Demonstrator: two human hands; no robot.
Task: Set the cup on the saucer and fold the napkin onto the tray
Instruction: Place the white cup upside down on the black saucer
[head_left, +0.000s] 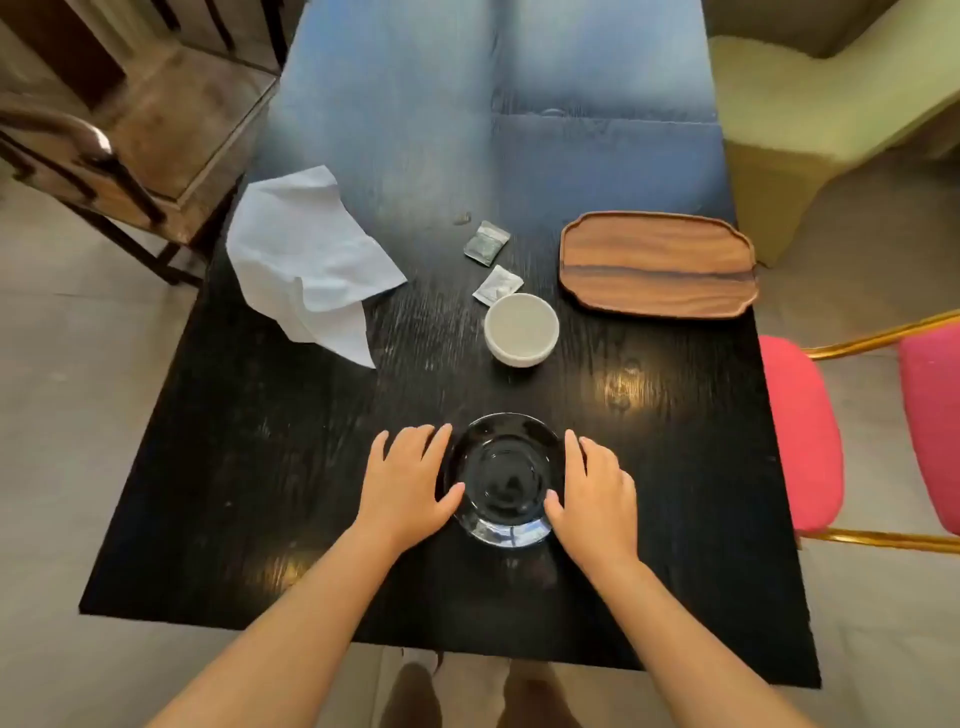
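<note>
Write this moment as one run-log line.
hands: left hand and right hand flank saucer | cup: on table, off saucer | napkin: unfolded | tray: bare

Both hands, left hand (408, 475) and right hand (597, 486), flank the black saucer (503, 480) on the dark table (260, 493), white cup (521, 328) beyond, crumpled napkin (306, 260) far-left, wooden tray (657, 262) far-right.
</note>
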